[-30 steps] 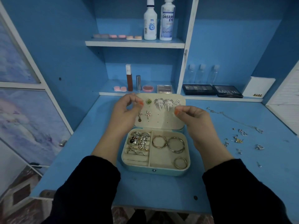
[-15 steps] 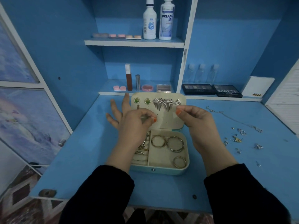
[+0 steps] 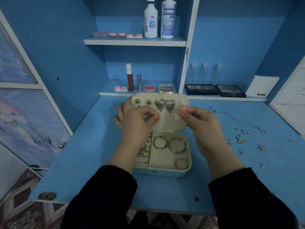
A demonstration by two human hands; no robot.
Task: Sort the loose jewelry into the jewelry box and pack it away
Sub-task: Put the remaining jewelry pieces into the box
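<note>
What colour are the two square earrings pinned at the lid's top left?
Green square earrings, pale rims; seen best in the head view.

We see the jewelry box (image 3: 165,174) in smooth teal leatherette with a matt, velvety cream lining. Its hoops (image 3: 177,145) and fan-shaped earrings (image 3: 165,104) are polished metal. The desk (image 3: 82,154) is matt painted wood, the bottles (image 3: 150,22) glossy white plastic, the sleeves (image 3: 102,195) dark cloth.
</note>
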